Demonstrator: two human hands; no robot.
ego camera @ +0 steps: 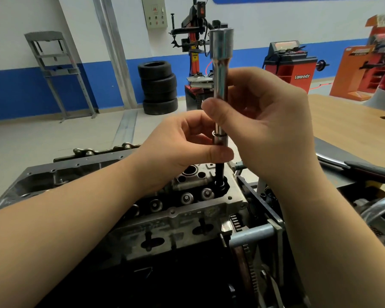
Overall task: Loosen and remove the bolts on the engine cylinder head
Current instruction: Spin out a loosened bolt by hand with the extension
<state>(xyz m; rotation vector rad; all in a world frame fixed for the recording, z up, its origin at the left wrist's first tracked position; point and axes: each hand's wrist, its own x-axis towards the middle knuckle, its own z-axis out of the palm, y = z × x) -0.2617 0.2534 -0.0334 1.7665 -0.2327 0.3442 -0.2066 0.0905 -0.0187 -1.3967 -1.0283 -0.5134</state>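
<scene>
A grey engine cylinder head sits low in the middle of the view, with round valve tops along its upper face. A long chrome socket extension stands upright above its far right corner. My right hand grips the chrome shaft at mid-height. My left hand pinches the lower end of the tool, where a dark bolt shank runs down into a black-rimmed hole in the head. The bolt's head is hidden by my fingers.
A wooden workbench lies to the right, with a black-handled tool at its near edge. The engine stand's steel frame and a toothed gear are at the lower right. Stacked tyres and red workshop machines stand behind.
</scene>
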